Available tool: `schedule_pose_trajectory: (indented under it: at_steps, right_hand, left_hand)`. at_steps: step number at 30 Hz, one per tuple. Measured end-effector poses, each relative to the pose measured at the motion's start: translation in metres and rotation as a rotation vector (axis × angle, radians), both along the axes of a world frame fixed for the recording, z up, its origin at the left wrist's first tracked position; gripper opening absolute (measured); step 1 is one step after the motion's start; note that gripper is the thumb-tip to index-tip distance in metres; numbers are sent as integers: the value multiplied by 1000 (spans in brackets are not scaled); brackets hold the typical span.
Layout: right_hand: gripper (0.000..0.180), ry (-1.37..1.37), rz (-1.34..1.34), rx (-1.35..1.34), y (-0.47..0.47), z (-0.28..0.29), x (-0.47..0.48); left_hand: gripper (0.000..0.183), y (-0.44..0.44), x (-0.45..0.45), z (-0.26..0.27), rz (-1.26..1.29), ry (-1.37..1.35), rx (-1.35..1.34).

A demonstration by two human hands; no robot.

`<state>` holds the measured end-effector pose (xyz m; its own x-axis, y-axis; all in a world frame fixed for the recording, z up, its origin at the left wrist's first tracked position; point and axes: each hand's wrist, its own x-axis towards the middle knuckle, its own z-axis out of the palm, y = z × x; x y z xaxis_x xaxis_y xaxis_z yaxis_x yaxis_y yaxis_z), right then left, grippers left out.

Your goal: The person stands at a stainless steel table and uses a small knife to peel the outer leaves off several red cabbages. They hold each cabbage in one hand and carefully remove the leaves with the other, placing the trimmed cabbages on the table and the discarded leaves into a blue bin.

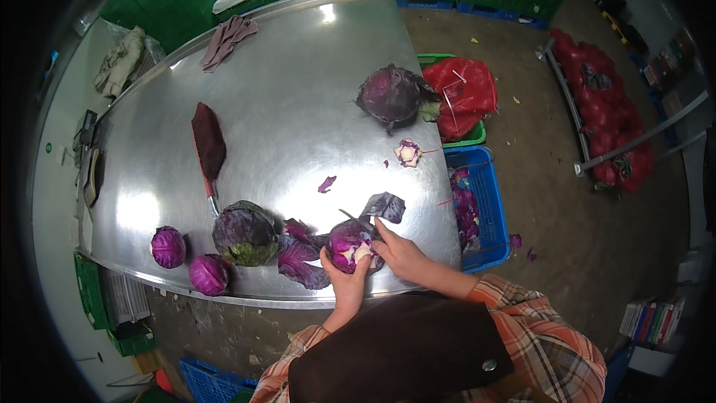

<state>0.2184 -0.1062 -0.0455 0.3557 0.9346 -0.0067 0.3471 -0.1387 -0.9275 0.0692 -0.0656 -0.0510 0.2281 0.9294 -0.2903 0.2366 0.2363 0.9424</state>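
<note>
Both my hands are on a red cabbage (341, 232) at the front edge of the steel table (291, 84). My left hand (348, 285) grips its near left side, with the thumb by the pale cut stem. My right hand (401, 252) holds its right side, fingers at a loose outer leaf. A dark leaf (386, 207) lies just beyond the cabbage. Purple leaves (305, 263) are spread to its left, beside a larger untrimmed cabbage (245, 233). Two small, smooth purple cabbages (168, 247) sit farther left.
A flat dark-red tool (208, 143) with a metal end lies on the table. Another untrimmed cabbage (390, 95) and a cut stem piece (408, 153) are near the right edge. Beside it stand a blue crate (492, 207) of leaf scraps and a red mesh sack (467, 95). A cloth (228, 39) lies far back.
</note>
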Motion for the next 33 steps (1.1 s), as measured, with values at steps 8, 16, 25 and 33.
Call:
schedule_pose_trajectory:
  at_steps: [8, 16, 25, 33]
  right_hand:
    - [42, 318, 23, -434, 11, 3, 22]
    - [53, -24, 115, -104, -2, 4, -4]
    - [27, 246, -103, -345, 10, 6, 21]
    - [28, 423, -94, -214, -4, -13, 22]
  left_hand:
    - [91, -2, 5, 1, 69, -114, -34]
    - [90, -7, 11, 5, 78, -31, 12]
    - [86, -7, 12, -3, 111, 6, 26]
    - [86, -7, 1, -3, 69, -83, -1]
